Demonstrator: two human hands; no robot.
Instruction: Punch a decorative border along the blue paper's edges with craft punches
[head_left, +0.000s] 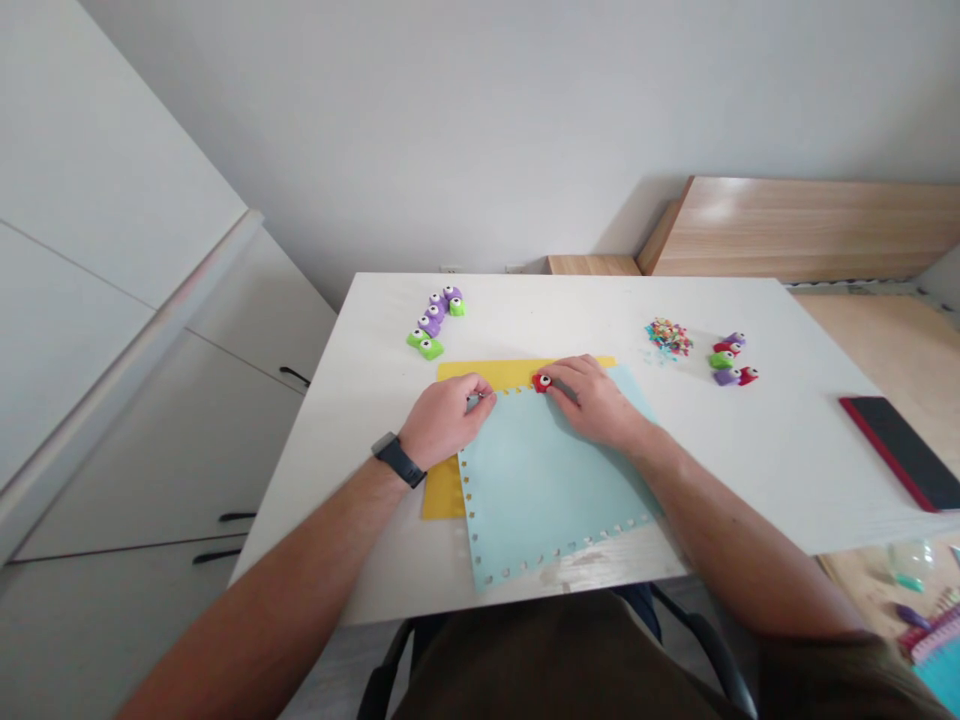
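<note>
"Where's the red one-eyed piece (541, 382)?"
"At the far edge of the blue sheet (555, 470), held between the right hand's (592, 400) thumb and fingers, that forearm slanting in over the sheet's right side."
"And the left hand (454, 415)?"
"Wrist bent inward, fingers pinched narrow at the sheet's far left corner; I can't tell what they grip."
"The paper?"
"Flat, with small shapes cut along its edges, lying over a smooth yellow sheet (444, 490)."
"Beyond?"
"Rounded purple and green pieces (431, 322) far left of the blue sheet, flaky multicoloured confetti (669, 338) to its far right."
</note>
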